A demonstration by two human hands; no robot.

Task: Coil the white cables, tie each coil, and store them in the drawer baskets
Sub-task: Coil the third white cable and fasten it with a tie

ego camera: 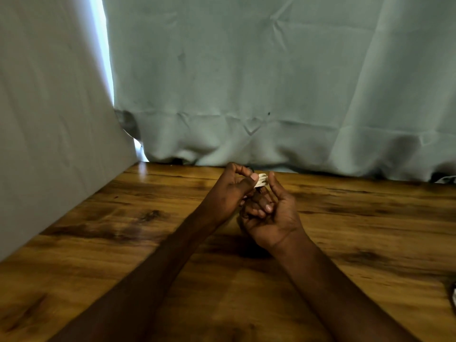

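A small white cable coil (262, 180) is held up above the wooden table (123, 230), only its top loops showing between my two hands. My left hand (228, 193) pinches the coil with thumb and curled fingers from the left. My right hand (269, 213) is cupped beside and under it, fingers curled, its forefinger raised against the coil's right side. The lower part of the coil is hidden behind my fingers. No drawer or basket is in view.
A pale grey-green cloth (246, 82) hangs along the table's back edge, and a lighter cloth (49, 119) drapes down the left side. At the right edge a dark and white object (453, 296) shows only in part.
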